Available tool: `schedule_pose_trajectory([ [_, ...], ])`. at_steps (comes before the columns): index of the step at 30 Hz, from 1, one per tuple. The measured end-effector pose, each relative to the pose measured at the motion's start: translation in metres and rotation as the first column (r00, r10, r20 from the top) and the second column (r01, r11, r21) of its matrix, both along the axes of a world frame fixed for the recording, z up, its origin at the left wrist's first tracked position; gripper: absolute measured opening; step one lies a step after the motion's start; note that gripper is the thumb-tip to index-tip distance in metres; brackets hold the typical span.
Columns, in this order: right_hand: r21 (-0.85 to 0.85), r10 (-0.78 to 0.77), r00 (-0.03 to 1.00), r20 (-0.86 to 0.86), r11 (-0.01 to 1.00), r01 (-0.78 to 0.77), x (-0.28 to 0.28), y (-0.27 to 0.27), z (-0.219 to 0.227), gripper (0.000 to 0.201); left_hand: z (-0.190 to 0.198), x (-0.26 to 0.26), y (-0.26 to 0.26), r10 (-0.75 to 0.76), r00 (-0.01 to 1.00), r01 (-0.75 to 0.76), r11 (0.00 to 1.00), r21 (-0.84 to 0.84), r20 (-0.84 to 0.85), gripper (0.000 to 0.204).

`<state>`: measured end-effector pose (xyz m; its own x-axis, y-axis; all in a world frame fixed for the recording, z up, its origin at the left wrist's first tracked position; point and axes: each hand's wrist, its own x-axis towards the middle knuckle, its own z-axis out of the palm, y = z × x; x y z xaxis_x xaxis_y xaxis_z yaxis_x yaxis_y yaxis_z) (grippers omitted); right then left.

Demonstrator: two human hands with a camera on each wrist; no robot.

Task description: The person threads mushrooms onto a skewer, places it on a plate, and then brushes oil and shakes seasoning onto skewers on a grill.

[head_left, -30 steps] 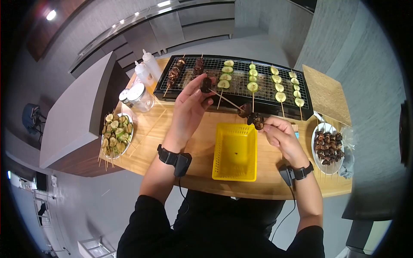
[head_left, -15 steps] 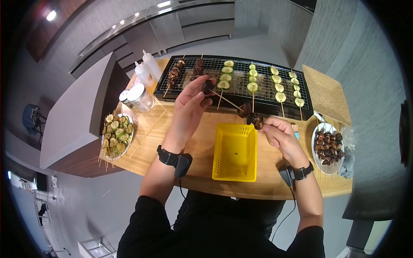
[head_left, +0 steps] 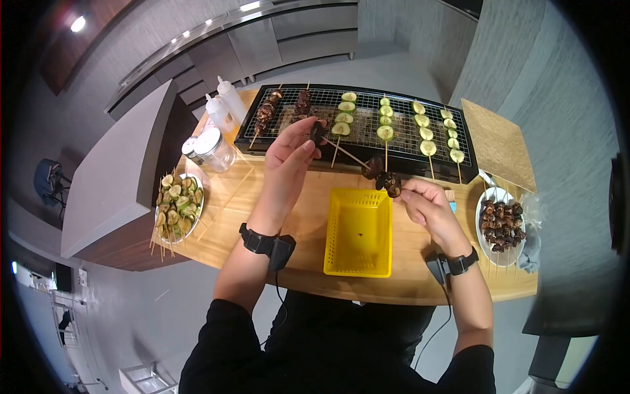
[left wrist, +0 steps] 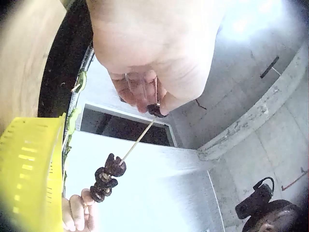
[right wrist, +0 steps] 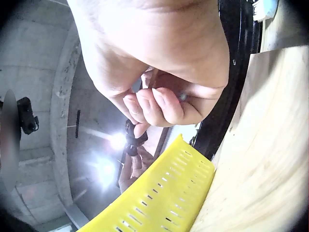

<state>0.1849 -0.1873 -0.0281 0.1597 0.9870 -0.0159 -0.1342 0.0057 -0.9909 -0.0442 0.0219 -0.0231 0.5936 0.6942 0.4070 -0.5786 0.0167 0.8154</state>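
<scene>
Between both hands, above the yellow basket's (head_left: 330, 243) far edge, slants a wooden skewer (head_left: 348, 152) of dark mushroom pieces. My left hand (head_left: 285, 161) pinches a single dark mushroom (head_left: 317, 133) at the skewer's upper left end between thumb and fingers. Bare stick separates it from several mushroom pieces (head_left: 391, 184) bunched toward the other end. Just below that bunch my right hand (head_left: 431, 211) grips the stick. The left wrist view shows the stick (left wrist: 138, 140) running up to the pinched piece (left wrist: 155, 110). The right fingers (right wrist: 161, 106) are curled in the right wrist view.
Behind the hands stands a black grill (head_left: 446, 172) with green slice skewers and dark skewers. A plate (head_left: 200, 190) of green slice skewers lies left, a plate (head_left: 500, 258) of mushroom skewers right. Squeeze bottles (head_left: 220, 113) and a jar (head_left: 215, 150) stand back left; a board (head_left: 499, 144) lies right.
The mushroom piece in my left fingers has turned slightly on the skewer's end and shows more edge-on. My right hand has hardly moved.
</scene>
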Motion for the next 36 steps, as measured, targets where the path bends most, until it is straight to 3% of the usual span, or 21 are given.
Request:
schedule_pose_trajectory([
  [29, 0.003, -0.015, 0.999, -0.029, 1.0, 0.015, -0.0021, 0.0008, 0.0012, 0.015, -0.0038, 0.0036, -0.0026, 0.035, 0.999, -0.035, 0.999, -0.003, 0.023, 0.044],
  [36, 0.006, -0.008, 1.0, 0.002, 1.0, 0.008, -0.0008, 0.0002, 0.0, 0.015, -0.0066, 0.0028, -0.0018, 0.037, 0.997, -0.034, 0.998, 0.045, -0.065, 0.041],
])
